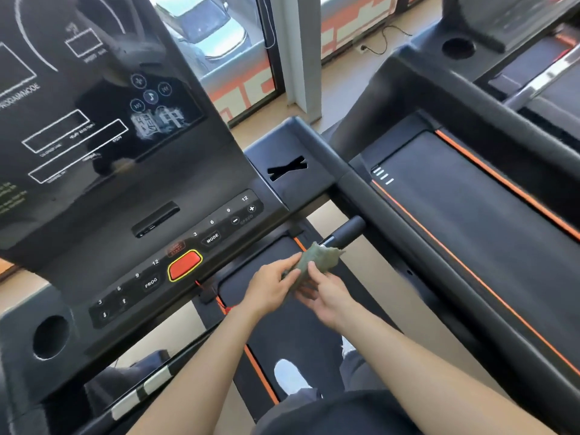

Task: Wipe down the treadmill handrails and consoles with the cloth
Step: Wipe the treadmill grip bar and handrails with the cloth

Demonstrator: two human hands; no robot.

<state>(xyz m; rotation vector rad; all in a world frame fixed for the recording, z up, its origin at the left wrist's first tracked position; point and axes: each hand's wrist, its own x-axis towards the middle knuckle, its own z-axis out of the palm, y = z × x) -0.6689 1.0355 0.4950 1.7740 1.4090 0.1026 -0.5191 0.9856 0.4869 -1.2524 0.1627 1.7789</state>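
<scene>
Gym by a window, treadmills side by side. Big black console (110,127) up front, long handrail (361,196) off to the right. Below the console, left hand (271,287) pinches the green cloth (315,260) and right hand (329,298) grips it from under, cloth bunched right at the short grip (348,230) end.

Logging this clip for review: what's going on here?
A person on a treadmill holds a green cloth bunched between the left hand and right hand, just below the console. The cloth's far end meets the short black handgrip. Neither hand touches the console.
</scene>
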